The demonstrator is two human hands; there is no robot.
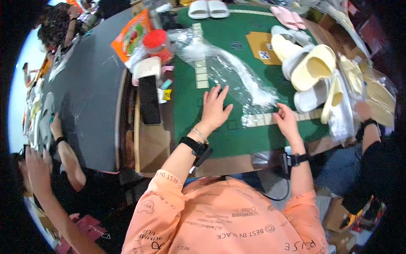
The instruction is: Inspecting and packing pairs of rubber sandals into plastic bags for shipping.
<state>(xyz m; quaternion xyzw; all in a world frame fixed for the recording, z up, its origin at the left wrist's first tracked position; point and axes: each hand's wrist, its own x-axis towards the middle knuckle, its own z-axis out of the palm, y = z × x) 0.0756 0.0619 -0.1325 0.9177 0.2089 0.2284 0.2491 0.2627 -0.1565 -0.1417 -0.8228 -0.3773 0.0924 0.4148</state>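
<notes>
A clear plastic bag (237, 70) lies slantwise across the green table mat (194, 139), its crumpled end toward my right. My left hand (215, 109) is beside the bag's near edge, over the mat, its fingers spread with nothing in them. Close to the bag's crumpled end is my right hand (288, 122), its fingers bent and a gap showing between thumb and forefinger. I cannot tell whether that hand touches the film. To the right, pale yellow slippers (314, 67) and light grey slippers (311, 98) lie heaped together, some in clear wrapping.
White slippers (208, 9) and pink slippers (288, 17) lie at the far side, near a brown cardboard piece (259, 46). A black phone (150, 100), a red-lidded jar (155, 40) and an orange packet (134, 36) stand left. Co-workers' hands (363, 111) show at both sides.
</notes>
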